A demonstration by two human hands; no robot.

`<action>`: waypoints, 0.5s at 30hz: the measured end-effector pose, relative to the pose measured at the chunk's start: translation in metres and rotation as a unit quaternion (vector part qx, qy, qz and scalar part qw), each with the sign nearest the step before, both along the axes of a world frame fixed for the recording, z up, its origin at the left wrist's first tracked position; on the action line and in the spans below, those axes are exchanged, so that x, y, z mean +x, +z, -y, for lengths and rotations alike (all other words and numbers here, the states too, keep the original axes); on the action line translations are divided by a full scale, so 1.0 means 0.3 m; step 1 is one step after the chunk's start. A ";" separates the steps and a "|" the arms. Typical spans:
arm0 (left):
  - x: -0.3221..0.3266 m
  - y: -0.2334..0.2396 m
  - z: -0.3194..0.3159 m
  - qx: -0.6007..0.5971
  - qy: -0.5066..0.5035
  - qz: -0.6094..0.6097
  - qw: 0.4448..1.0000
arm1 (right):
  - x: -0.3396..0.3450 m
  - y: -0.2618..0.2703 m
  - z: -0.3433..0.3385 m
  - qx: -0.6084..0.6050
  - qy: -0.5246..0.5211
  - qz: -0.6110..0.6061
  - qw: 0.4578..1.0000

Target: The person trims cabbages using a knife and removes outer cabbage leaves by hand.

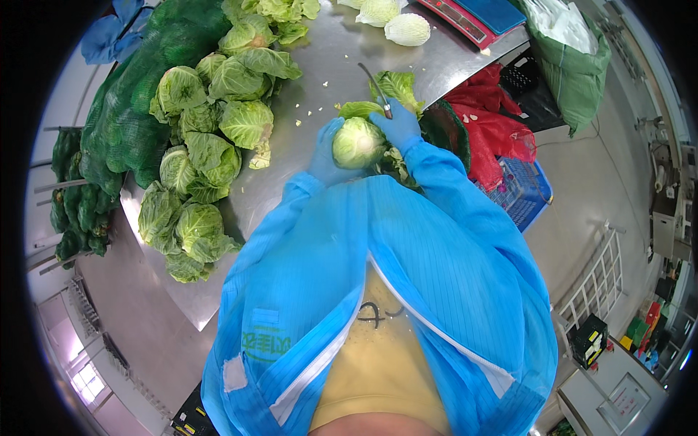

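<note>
A pale green cabbage head is held against the near edge of the steel table. My left hand, in a blue glove, cups its left side. In my right hand, also gloved, is a knife with a thin curved blade pointing up and away; the fingers of that hand also touch the cabbage's upper right. A loose outer leaf stands behind the head, and another leaf lies beyond my right hand. Further leaves show below that hand.
Untrimmed cabbages are heaped at left beside green mesh sacks. Peeled pale heads and a red scale occupy the far side. Red mesh bags, a blue crate and a green woven sack stand at right.
</note>
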State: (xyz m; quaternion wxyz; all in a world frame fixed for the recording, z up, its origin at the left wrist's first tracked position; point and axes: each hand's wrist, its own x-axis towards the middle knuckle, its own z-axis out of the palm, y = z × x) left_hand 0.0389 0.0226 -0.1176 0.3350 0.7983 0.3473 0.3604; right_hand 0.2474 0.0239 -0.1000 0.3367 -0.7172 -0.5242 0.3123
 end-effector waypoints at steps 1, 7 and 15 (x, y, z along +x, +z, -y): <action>-0.006 0.004 0.002 0.030 0.012 -0.010 0.999 | 0.013 -0.044 -0.004 0.001 -0.002 0.000 1.000; 0.021 0.198 0.077 -0.359 0.011 0.204 0.911 | -0.054 0.066 0.125 0.063 -0.015 -0.065 0.996; 0.002 0.092 0.035 -0.131 0.166 -0.126 0.969 | -0.077 0.027 0.180 -0.056 0.021 -0.052 0.997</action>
